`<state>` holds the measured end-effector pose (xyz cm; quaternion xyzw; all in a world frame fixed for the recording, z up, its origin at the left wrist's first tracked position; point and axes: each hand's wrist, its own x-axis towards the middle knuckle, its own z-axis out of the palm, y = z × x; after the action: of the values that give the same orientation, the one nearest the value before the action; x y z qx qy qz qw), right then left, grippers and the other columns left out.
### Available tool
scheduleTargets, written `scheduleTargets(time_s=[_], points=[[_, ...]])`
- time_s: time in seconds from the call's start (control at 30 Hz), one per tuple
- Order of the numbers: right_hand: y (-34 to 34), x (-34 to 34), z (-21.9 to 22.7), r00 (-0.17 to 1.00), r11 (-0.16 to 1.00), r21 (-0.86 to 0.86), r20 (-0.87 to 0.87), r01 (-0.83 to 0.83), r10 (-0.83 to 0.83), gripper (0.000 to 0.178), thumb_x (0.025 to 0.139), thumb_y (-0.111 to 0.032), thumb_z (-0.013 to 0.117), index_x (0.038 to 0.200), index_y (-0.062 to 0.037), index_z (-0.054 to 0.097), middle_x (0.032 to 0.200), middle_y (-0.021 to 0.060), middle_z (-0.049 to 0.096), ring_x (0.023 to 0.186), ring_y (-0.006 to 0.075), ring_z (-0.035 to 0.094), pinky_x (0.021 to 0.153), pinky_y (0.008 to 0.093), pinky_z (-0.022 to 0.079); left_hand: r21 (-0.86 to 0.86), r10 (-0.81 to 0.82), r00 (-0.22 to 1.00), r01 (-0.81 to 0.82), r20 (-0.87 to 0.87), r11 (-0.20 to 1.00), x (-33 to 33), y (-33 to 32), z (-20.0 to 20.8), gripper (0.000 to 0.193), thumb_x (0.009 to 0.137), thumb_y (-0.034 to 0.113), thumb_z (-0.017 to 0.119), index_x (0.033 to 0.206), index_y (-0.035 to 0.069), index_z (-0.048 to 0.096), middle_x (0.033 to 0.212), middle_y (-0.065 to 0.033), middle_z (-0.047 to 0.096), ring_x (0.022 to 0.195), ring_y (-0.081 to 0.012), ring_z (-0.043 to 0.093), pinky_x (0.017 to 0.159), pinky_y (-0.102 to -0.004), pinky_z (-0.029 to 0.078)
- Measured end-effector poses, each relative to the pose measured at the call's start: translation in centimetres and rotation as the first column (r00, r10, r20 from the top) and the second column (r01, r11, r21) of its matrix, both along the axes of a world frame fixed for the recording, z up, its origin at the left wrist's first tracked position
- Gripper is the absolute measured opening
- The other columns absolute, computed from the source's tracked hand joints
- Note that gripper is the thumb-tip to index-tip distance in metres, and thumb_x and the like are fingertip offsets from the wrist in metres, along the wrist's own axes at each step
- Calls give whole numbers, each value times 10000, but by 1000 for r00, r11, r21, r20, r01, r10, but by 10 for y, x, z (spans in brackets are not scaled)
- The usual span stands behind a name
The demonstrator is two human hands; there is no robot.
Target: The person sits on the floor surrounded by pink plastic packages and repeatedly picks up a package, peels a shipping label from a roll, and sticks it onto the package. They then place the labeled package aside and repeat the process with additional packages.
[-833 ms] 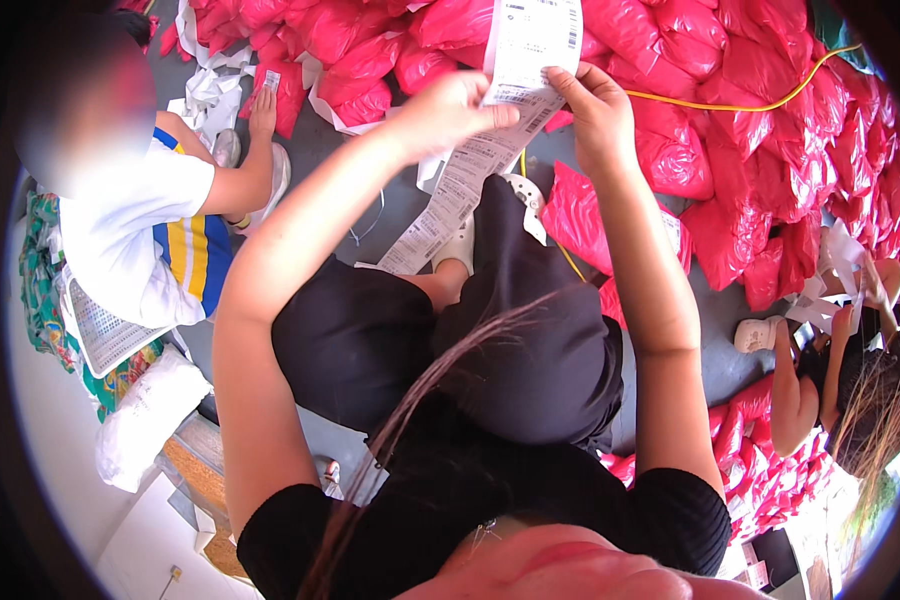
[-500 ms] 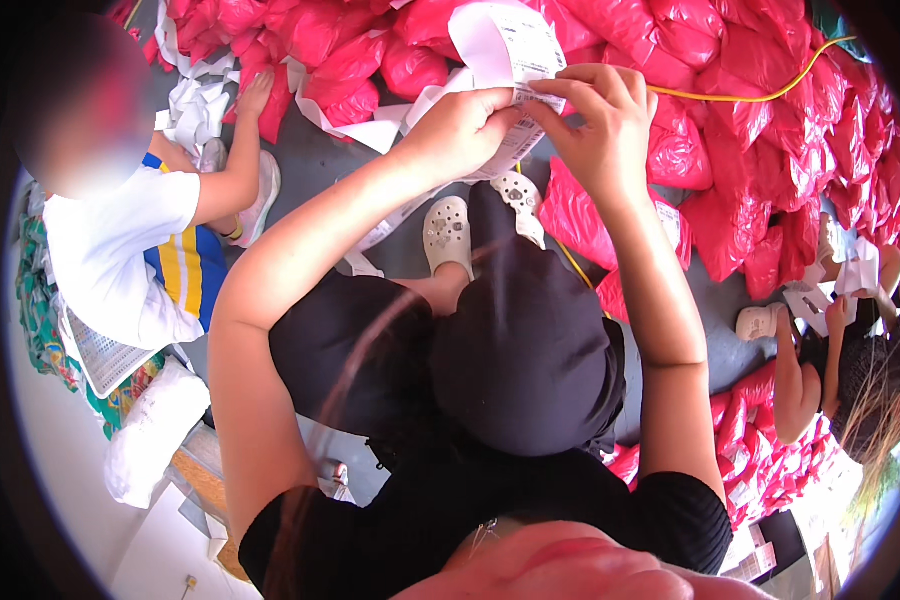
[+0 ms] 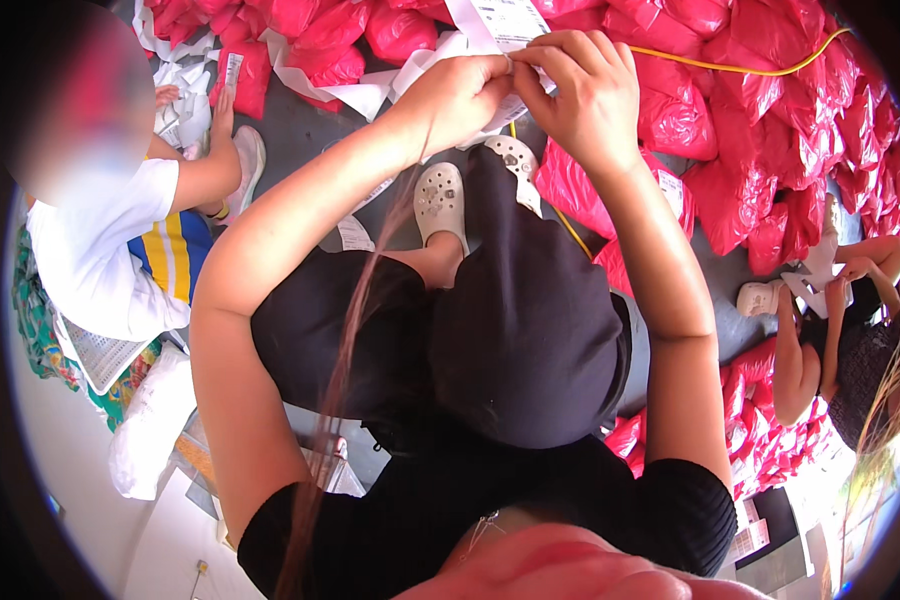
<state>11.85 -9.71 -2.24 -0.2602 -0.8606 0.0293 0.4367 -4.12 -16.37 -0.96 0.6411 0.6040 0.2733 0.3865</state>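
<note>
A long strip of printed white labels is held out in front of me, and part of it trails down past my hands. My left hand is closed, with the strip pinched between thumb and fingers. Close beside it, my right hand also pinches the strip, thumb and forefinger meeting near my left fingertips. What lies right between the two pinches is mostly hidden by the fingers. Pink plastic parcel bags lie on the floor just beyond and below my right hand.
Piles of pink parcel bags fill the far side and right. A yellow cable crosses them. At left sits a person in a white shirt beside a parcel; another person handles white paper at right. A grey basket stands left.
Both my hands have moved slightly up and left in view, with fingertips now closer together on the label strip. The person at left has shifted their hands near a pink bag.
</note>
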Motion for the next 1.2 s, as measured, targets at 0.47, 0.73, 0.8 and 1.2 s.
scheduleTargets(time_s=[0.47,0.73,0.8,1.2], points=[[-3,151,-16,895,569,-818,-311,-81,-320,126,935,-32,481,993,44,562,887,110,669,805,168,661,720,254,532,-831,206,973,-30,103,556,-103,-68,-67,281,935,201,498,1113,11,604,956,-17,647,838,-85,586,780,-251,450],[-122,150,-184,854,659,-583,487,474,-183,108,842,-212,587,915,-159,646,903,46,666,738,270,649,656,365,533,-898,385,913,-54,132,437,-111,-91,-79,236,936,197,486,1085,60,608,911,2,643,763,-79,582,686,-252,451],[-134,145,-196,799,765,-428,572,481,-183,139,841,-269,579,915,-175,650,903,38,672,718,273,655,632,388,535,-886,381,913,-50,147,461,-107,-89,-81,229,937,198,483,1070,60,609,903,4,643,756,-77,582,689,-250,450],[-64,116,-198,840,893,-315,530,322,-116,383,830,-218,583,1206,-144,570,1272,92,545,1243,267,452,1051,451,311,-868,391,908,-68,150,491,-120,-97,-88,221,934,197,495,1040,50,622,857,17,636,714,-62,566,657,-224,442]])
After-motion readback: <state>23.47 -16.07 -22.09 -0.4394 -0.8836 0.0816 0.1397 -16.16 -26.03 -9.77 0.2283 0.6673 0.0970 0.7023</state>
